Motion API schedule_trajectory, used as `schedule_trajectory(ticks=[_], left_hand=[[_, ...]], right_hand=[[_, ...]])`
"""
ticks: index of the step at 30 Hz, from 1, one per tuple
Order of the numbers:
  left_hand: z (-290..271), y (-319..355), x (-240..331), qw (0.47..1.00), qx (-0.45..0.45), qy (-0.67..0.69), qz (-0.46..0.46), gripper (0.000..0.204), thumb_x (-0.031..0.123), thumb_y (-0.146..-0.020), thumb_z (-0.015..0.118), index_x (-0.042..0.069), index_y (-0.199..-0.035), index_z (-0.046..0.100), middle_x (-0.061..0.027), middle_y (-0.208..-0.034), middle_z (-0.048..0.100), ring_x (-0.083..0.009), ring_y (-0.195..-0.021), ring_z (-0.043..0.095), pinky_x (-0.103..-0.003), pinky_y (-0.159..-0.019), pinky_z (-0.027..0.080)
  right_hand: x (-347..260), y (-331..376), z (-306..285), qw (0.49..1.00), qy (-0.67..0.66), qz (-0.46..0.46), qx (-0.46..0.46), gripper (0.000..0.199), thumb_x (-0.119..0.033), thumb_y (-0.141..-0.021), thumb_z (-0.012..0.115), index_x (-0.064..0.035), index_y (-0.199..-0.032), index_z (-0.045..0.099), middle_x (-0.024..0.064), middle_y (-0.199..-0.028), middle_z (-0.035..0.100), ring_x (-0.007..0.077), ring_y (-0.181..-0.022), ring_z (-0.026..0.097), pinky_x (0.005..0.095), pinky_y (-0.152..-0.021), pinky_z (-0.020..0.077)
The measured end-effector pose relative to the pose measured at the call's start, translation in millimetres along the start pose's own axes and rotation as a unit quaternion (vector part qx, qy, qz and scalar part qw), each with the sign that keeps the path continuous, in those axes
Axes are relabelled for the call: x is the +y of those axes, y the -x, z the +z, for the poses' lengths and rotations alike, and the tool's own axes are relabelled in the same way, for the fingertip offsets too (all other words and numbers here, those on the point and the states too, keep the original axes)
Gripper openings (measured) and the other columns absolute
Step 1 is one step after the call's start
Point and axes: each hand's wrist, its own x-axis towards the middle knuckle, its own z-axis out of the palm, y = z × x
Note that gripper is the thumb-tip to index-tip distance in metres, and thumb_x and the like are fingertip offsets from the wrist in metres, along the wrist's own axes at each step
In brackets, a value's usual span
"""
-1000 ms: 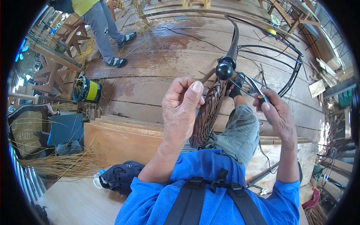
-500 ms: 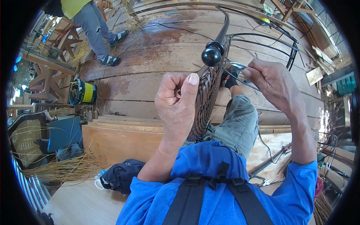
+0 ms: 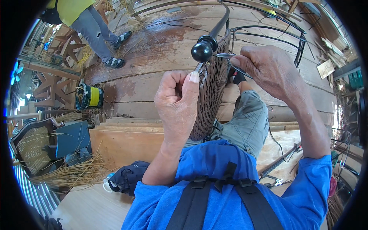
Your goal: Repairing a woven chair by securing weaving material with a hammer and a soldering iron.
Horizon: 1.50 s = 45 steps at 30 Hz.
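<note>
1. A brown strip [image 3: 199, 66] is apparently being pinched by the left hand [image 3: 177, 99], thumb on curled fingers, beside the woven panel [image 3: 209, 111] in front of the torso; through a slackened pinch, the strip could be lost.
2. A pointed metal tool [image 3: 225, 56] is being pinched by the right hand [image 3: 270, 71] just beside the black ball finial [image 3: 202, 51]; through a slip, the finial could be scratched or the left hand jabbed.

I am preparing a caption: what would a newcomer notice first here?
First, probably the glossy black ball at the upper centre, beside the brown woven panel. Then the right hand, holding a metal tool near the ball. At the upper left stands a person in yellow.
</note>
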Motion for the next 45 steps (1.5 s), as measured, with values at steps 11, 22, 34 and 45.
schedule_trajectory(ticks=[11, 22, 34, 45], left_hand=[[-1, -1, -1, 0.997, -0.021, -0.073, 0.024, 0.009, 0.007, -0.085, 0.059, 0.003, -0.079, 0.055, 0.0059, -0.071, 0.049, -0.0010, -0.064, 0.038, -0.016, -0.059, 0.032], [1, -1, 0, 0.999, -0.006, -0.049, 0.019, 0.014, 0.002, -0.083, 0.058, 0.005, -0.072, 0.049, 0.0071, -0.065, 0.041, 0.0000, -0.058, 0.033, -0.016, -0.049, 0.029], [2, -3, 1, 1.000, 0.003, 0.012, -0.021, 0.014, 0.003, -0.083, 0.059, 0.006, -0.073, 0.051, 0.0071, -0.065, 0.042, 0.0005, -0.057, 0.034, -0.016, -0.049, 0.029], [-1, -4, -1, 0.999, -0.006, 0.008, -0.034, 0.018, 0.004, -0.083, 0.060, 0.007, -0.070, 0.048, 0.0078, -0.064, 0.040, 0.0007, -0.057, 0.033, -0.016, -0.048, 0.028]], right_hand=[[7, -3, 9, 0.996, 0.007, -0.043, 0.076, 0.042, -0.040, -0.089, 0.047, -0.0030, -0.070, 0.052, 0.0156, -0.058, 0.047, 0.0335, -0.058, 0.050, 0.0416, -0.052, 0.0365], [-2, 1, 3, 0.993, 0.079, -0.037, 0.074, 0.035, -0.035, -0.089, 0.046, -0.0055, -0.078, 0.059, 0.0136, -0.069, 0.060, 0.0311, -0.071, 0.060, 0.0425, -0.063, 0.0478], [-14, -1, -3, 0.980, 0.156, -0.056, 0.110, 0.036, -0.039, -0.089, 0.047, -0.0071, -0.072, 0.054, 0.0114, -0.064, 0.053, 0.0302, -0.063, 0.057, 0.0395, -0.056, 0.0450], [-33, -3, -13, 0.966, 0.235, -0.066, 0.084, 0.036, -0.038, -0.088, 0.049, -0.0070, -0.072, 0.057, 0.0121, -0.064, 0.054, 0.0293, -0.059, 0.057, 0.0392, -0.054, 0.0442]])
